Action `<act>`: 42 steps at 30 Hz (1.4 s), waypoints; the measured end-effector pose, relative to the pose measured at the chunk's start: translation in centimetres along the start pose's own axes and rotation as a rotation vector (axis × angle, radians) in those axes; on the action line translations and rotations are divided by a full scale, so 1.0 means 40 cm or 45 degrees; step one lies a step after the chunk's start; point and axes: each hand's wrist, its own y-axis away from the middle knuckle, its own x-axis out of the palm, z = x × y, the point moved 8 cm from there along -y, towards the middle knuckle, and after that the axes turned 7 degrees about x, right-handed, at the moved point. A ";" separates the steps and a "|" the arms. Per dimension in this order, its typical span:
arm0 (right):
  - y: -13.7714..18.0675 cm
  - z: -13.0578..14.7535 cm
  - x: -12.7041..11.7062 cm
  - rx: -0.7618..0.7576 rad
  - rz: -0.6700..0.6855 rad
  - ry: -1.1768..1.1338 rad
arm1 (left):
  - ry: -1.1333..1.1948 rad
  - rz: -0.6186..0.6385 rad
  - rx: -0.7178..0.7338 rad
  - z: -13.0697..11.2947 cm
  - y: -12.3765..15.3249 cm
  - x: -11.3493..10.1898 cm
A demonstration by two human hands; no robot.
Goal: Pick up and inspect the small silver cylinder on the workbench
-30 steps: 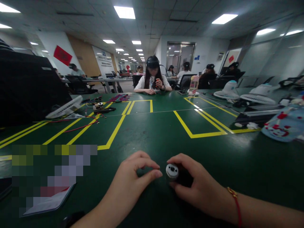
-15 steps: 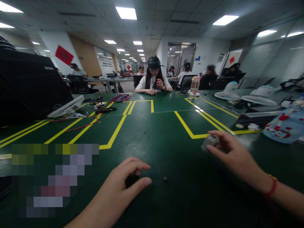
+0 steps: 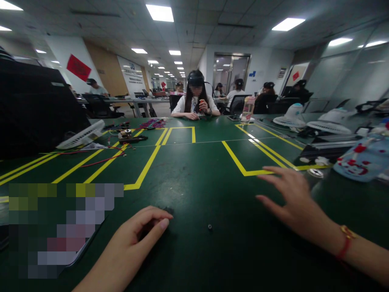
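My left hand (image 3: 136, 235) lies low on the green table (image 3: 194, 178), its fingers and thumb curled over a small black part (image 3: 168, 211) that is mostly hidden under them. My right hand (image 3: 291, 198) hovers to the right with fingers spread and nothing in it. Just beyond its fingertips a small round silver part (image 3: 315, 173) sits on the table beside the yellow tape line. A tiny black bit (image 3: 209, 226) lies on the table between my hands.
A white fan grille (image 3: 82, 138), red wires (image 3: 100, 160) and small parts lie at the far left. White fans (image 3: 291, 115) and a blue patterned item (image 3: 361, 160) stand on the right. A person (image 3: 196, 99) sits across beside a bottle (image 3: 247, 109).
My right hand carried the silver part from the middle to the right, set it down by the tape line and opened. My left hand kept the black part and slid slightly left.
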 end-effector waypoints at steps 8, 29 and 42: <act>0.011 0.338 0.055 -0.432 0.263 -0.413 | 0.001 0.027 0.051 0.001 0.006 -0.010; -0.017 -0.449 -0.093 0.894 0.227 0.132 | -0.018 0.055 0.062 -0.005 0.007 0.003; 0.010 -0.484 -0.096 1.206 0.078 -0.047 | -0.048 0.045 0.085 -0.017 0.010 -0.002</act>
